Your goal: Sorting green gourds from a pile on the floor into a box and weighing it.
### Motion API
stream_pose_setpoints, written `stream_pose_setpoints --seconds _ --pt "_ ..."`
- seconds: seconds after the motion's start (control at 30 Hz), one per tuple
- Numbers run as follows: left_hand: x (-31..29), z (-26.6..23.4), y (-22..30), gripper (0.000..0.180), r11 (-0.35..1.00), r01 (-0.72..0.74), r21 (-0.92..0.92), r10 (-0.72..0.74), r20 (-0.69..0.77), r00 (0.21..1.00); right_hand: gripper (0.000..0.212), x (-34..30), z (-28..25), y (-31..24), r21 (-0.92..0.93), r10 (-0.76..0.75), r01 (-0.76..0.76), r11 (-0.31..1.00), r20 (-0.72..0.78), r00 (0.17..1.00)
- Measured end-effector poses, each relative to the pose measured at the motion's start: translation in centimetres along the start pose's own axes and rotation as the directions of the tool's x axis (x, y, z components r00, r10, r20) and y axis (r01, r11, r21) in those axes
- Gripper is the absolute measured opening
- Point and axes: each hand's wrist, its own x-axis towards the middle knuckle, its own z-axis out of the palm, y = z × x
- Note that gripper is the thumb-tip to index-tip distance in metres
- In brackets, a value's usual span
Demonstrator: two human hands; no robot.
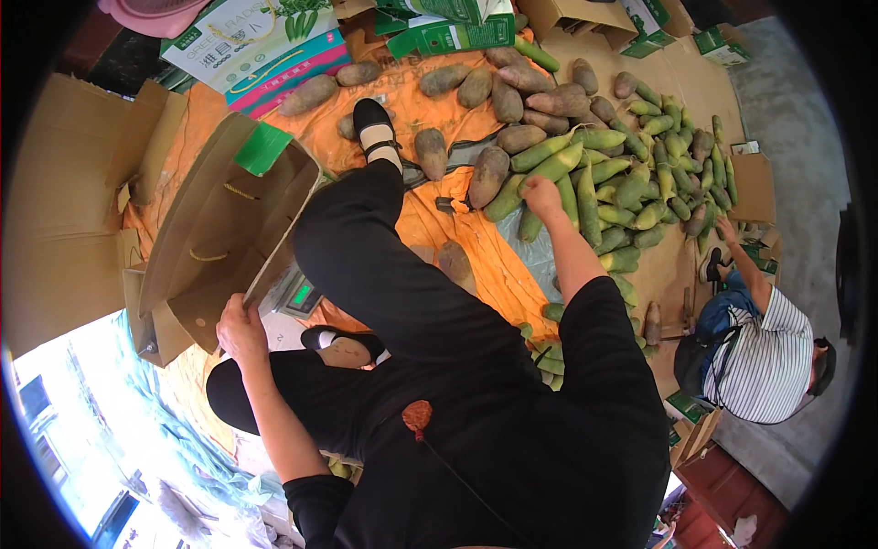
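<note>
My left hand (pixel 242 331) has its fingers closed around the near edge of an upright, open cardboard box (pixel 206 215) that has cord handles. A digital scale (pixel 302 293) with a lit green display shows beside that box, partly hidden by my leg. Out to the right, my right hand (pixel 541 195) is at the near edge of a heap of green radishes (pixel 631 188), its fingers curled in against a long green radish (pixel 560 165). Whether those fingers grip that radish is hidden. Several thick purplish-brown roots (pixel 489 176) lie just left of the hand.
An orange sheet (pixel 494 242) covers the floor under the roots. Printed cartons (pixel 261 55) stand at the far side, and a large open cardboard box (pixel 59 210) at the left. A person in a striped shirt (pixel 764 352) crouches at the right, one arm reaching toward the heap.
</note>
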Motion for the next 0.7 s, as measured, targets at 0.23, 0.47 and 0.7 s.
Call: stream_pose_setpoints --seconds 0.23,0.47,0.7 --pt "-0.1 0.3 0.1 0.012 1.0 -0.004 -0.004 0.004 -0.006 1.0 0.053 2.4 -3.1 2.1 -0.543 0.067 -0.028 0.839 0.052 0.996" --pt "-0.1 0.0 0.3 0.012 0.999 0.025 -0.038 -0.024 0.016 1.0 0.054 5.1 -3.5 2.1 -0.782 -0.216 0.256 0.569 0.159 0.963" --pt "-0.1 -0.3 0.8 0.009 0.999 0.037 -0.02 -0.037 -0.01 0.999 0.043 5.2 -3.1 3.0 -0.868 -0.241 0.34 0.362 0.265 0.933"
